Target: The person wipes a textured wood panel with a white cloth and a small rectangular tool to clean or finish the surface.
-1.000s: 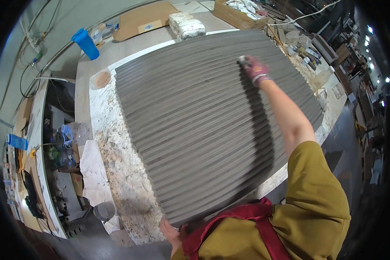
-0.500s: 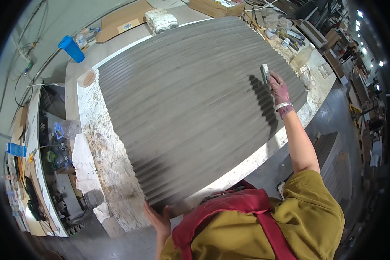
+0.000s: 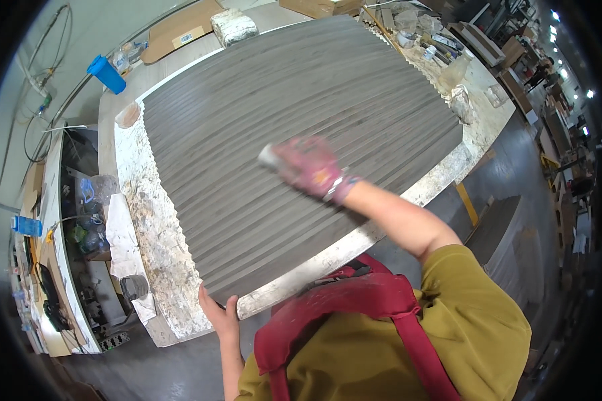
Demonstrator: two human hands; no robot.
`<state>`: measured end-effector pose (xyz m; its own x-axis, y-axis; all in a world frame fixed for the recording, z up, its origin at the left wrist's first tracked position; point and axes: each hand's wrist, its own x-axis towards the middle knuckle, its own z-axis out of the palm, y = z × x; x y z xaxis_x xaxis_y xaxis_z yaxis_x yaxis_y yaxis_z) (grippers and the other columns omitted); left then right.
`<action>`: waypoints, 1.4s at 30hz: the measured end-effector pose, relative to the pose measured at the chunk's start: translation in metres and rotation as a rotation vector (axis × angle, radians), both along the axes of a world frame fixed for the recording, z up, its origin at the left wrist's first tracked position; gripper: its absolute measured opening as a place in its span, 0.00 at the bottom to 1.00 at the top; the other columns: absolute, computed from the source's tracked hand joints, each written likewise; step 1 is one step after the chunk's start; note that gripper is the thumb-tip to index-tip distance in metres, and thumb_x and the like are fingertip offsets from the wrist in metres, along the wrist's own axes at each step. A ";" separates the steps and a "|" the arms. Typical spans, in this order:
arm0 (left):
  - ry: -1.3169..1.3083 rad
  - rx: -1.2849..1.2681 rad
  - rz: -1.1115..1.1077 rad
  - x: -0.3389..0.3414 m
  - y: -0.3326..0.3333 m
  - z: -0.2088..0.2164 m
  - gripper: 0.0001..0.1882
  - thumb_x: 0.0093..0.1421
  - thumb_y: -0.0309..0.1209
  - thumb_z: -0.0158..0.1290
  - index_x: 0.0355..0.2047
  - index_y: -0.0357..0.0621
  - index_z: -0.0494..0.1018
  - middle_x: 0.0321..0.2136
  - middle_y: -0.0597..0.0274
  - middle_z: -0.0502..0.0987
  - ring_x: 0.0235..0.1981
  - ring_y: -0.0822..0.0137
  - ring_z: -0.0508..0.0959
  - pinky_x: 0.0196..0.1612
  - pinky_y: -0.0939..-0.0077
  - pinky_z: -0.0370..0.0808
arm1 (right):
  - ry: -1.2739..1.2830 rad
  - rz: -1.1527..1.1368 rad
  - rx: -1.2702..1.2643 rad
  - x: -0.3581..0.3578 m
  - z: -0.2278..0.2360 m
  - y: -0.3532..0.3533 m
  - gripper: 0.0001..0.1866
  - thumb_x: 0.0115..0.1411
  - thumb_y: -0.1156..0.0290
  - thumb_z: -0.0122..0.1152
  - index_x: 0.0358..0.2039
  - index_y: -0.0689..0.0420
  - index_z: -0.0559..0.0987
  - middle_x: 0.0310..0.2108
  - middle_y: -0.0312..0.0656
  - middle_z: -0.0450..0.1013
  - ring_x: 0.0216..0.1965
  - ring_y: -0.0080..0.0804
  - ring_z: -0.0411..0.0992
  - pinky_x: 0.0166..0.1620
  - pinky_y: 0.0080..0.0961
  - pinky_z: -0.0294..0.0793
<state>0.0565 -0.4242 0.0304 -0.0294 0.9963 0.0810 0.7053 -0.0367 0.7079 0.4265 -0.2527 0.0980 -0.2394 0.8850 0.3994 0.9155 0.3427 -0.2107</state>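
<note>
Gripping a small, pale, oblong block (image 3: 269,156), the right hand (image 3: 309,167), in a stained pink-purple glove, is closed above the middle of the work; its outline is blurred, and whether the block touches the surface cannot be told. The bare left hand (image 3: 221,315) lies at the near-left corner, thumb parted from the fingers; whether it presses or grips there is not clear. Between and beyond the hands extends a large, grey-brown, ribbed panel (image 3: 294,100), flat, its left and right edges scalloped. Beneath it, a white, brown-spattered board (image 3: 164,250) shows along the left and near sides.

Likely faults: a block tilted or pressed unevenly could catch a rib and score or chip it; a sideways push with too little bracing at the corner could shift the panel on its board; and the left fingertips, close to the scalloped edge, might be pinched by such a shift.

Farther out, a shallow, round, tan dish (image 3: 128,115) stands beside the far-left corner, with a blue plastic cup (image 3: 106,73) behind it. A white, crusted block (image 3: 234,27) sits past the far edge. At right, a translucent plastic bottle (image 3: 455,72) and a crumpled clear wrapper (image 3: 461,105) lie near the panel, where a wide sweep might knock them.
</note>
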 end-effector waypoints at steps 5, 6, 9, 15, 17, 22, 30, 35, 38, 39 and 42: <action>-0.027 -0.045 0.054 0.001 -0.001 0.004 0.38 0.47 0.25 0.59 0.59 0.32 0.57 0.58 0.40 0.59 0.61 0.43 0.58 0.63 0.59 0.53 | -0.114 -0.084 -0.334 0.000 0.013 0.020 0.15 0.56 0.59 0.57 0.44 0.45 0.77 0.46 0.41 0.75 0.47 0.42 0.72 0.52 0.42 0.61; -0.017 -0.038 0.058 -0.001 -0.003 0.004 0.38 0.46 0.24 0.58 0.59 0.32 0.57 0.58 0.41 0.59 0.60 0.44 0.58 0.63 0.59 0.53 | -0.089 -0.140 -0.222 0.030 0.011 0.019 0.15 0.55 0.58 0.57 0.42 0.45 0.78 0.45 0.41 0.75 0.46 0.42 0.73 0.51 0.42 0.62; -0.026 -0.054 0.081 0.001 -0.007 0.000 0.39 0.46 0.23 0.58 0.59 0.32 0.57 0.58 0.41 0.59 0.60 0.45 0.59 0.63 0.60 0.53 | -0.211 -0.472 -0.195 0.138 0.028 0.010 0.18 0.50 0.60 0.59 0.43 0.48 0.76 0.34 0.43 0.75 0.41 0.43 0.74 0.44 0.45 0.68; -0.069 -0.104 0.081 0.000 -0.006 -0.001 0.38 0.47 0.23 0.57 0.59 0.31 0.56 0.59 0.41 0.58 0.61 0.46 0.58 0.63 0.61 0.52 | -0.066 -0.100 -0.178 0.064 0.038 0.015 0.22 0.54 0.59 0.58 0.50 0.50 0.72 0.41 0.46 0.73 0.46 0.45 0.71 0.49 0.41 0.66; 0.032 -0.085 0.078 -0.005 -0.008 -0.004 0.38 0.47 0.25 0.58 0.59 0.30 0.56 0.58 0.41 0.58 0.60 0.45 0.58 0.63 0.60 0.52 | -0.146 0.000 -0.256 0.040 0.035 0.009 0.22 0.54 0.60 0.58 0.50 0.50 0.72 0.41 0.45 0.73 0.45 0.45 0.71 0.49 0.39 0.65; 0.016 -0.041 0.057 -0.006 -0.008 -0.004 0.40 0.46 0.24 0.61 0.59 0.32 0.57 0.58 0.40 0.59 0.60 0.43 0.58 0.62 0.57 0.54 | -0.100 -0.346 -0.137 0.138 0.014 0.007 0.21 0.52 0.63 0.58 0.48 0.48 0.73 0.38 0.44 0.75 0.41 0.47 0.73 0.42 0.44 0.69; 0.031 -0.031 0.021 -0.007 0.000 -0.006 0.40 0.46 0.26 0.62 0.59 0.35 0.57 0.58 0.40 0.59 0.57 0.39 0.62 0.58 0.54 0.61 | 0.311 0.244 -0.118 -0.094 -0.019 0.027 0.19 0.52 0.62 0.60 0.45 0.48 0.75 0.37 0.42 0.76 0.41 0.44 0.73 0.44 0.44 0.69; 0.012 -0.042 0.028 0.001 -0.002 -0.003 0.40 0.44 0.22 0.59 0.59 0.36 0.57 0.57 0.41 0.60 0.57 0.41 0.63 0.58 0.56 0.61 | 0.424 0.266 -0.184 -0.065 -0.034 0.038 0.15 0.55 0.61 0.58 0.44 0.46 0.76 0.39 0.35 0.75 0.42 0.36 0.71 0.46 0.39 0.65; 0.068 -0.033 0.088 -0.001 -0.010 -0.001 0.41 0.43 0.18 0.58 0.59 0.37 0.58 0.57 0.42 0.60 0.57 0.41 0.63 0.58 0.56 0.61 | -0.045 0.019 -0.049 0.037 0.012 0.021 0.11 0.59 0.64 0.53 0.42 0.45 0.77 0.37 0.38 0.77 0.36 0.34 0.73 0.39 0.36 0.69; 0.056 -0.031 0.087 0.000 -0.009 -0.001 0.41 0.42 0.16 0.58 0.60 0.38 0.58 0.57 0.43 0.61 0.57 0.41 0.63 0.58 0.56 0.61 | 0.014 -0.159 -0.182 0.080 0.011 0.017 0.14 0.57 0.65 0.53 0.45 0.44 0.76 0.39 0.40 0.76 0.40 0.40 0.73 0.45 0.41 0.68; 0.036 -0.025 0.046 0.000 -0.007 -0.002 0.41 0.43 0.17 0.60 0.60 0.38 0.57 0.57 0.42 0.60 0.57 0.41 0.62 0.58 0.55 0.61 | -0.250 -0.643 -0.215 0.191 0.001 0.015 0.20 0.56 0.63 0.53 0.51 0.43 0.73 0.49 0.45 0.73 0.48 0.47 0.72 0.54 0.55 0.61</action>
<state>0.0563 -0.4312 0.0285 -0.0729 0.9957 0.0579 0.7306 0.0138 0.6826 0.6173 -0.2376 0.0993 0.2941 0.9341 0.2024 0.9516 -0.3059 0.0293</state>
